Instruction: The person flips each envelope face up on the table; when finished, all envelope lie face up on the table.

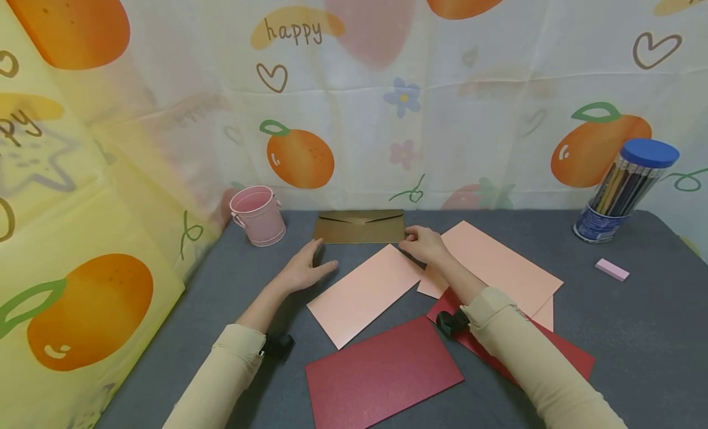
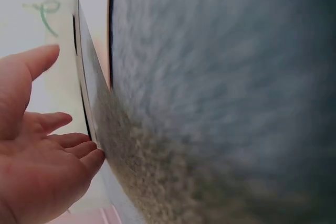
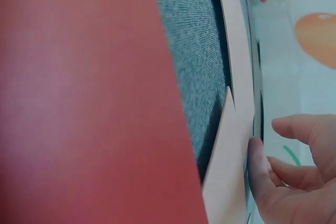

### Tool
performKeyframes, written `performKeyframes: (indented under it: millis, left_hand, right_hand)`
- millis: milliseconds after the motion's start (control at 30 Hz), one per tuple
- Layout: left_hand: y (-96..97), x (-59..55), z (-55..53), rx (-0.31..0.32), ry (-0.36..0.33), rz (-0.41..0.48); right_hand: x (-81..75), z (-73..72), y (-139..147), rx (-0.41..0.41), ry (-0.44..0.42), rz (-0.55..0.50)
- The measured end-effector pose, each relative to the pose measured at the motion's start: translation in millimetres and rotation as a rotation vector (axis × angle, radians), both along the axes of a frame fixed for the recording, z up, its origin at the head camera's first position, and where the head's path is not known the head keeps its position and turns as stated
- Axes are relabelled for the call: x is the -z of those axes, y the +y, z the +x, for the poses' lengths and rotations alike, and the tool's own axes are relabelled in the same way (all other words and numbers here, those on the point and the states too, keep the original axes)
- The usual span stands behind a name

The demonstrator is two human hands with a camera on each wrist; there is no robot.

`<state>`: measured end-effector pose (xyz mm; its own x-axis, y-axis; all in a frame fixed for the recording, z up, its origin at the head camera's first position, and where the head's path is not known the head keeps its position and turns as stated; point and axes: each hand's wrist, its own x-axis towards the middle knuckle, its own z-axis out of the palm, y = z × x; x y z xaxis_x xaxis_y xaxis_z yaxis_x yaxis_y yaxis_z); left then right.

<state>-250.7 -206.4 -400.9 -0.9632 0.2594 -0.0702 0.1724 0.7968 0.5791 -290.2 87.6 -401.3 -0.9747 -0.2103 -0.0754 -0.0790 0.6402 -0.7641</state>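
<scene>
Left hand (image 1: 301, 270) and right hand (image 1: 426, 244) frame the gold envelope (image 1: 361, 234) at the back of the table (image 1: 652, 343).

The gold envelope lies flat near the curtain (image 1: 359, 115), flap facing up. The left hand's fingers reach its near left corner, thumb spread away; the right hand's fingertips are at its right end, held apart rather than pinched together. Neither hand looks clamped on it, though how firmly each fingertip touches I cannot tell. The step in hand seems to be placing or straightening it; the next move probably calls for light, even pressure from both ends until it sits square, without nudging the peach paper (image 1: 365, 297) just in front.
</scene>
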Motion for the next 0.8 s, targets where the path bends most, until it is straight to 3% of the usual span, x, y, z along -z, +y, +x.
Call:
performKeyframes:
  millis: [167, 267, 467, 633, 800]
  left_hand:
    - [6.5, -4.1, 21.5, 0.100, -0.019, -0.011]
    - [9.7, -4.7, 35.4, 0.131, -0.041, -0.031]
    - [17.7, -4.6, 63.9, 0.148, -0.078, -0.079]
    - [19.9, -4.0, 85.6, 0.189, -0.082, -0.120]
    - [19.1, -5.3, 100.4, 0.240, -0.068, -0.209]
  right_hand:
    - [-4.0, 4.7, 1.8, -0.057, 0.000, 0.014]
    - [-6.2, 8.1, 4.8, -0.137, 0.043, 0.051]
    - [-6.2, 14.8, 15.7, -0.369, 0.141, 0.153]
    - [-7.7, 22.8, 25.4, -0.577, 0.131, 0.174]
    - [-5.6, 28.7, 31.5, -0.720, 0.162, 0.237]
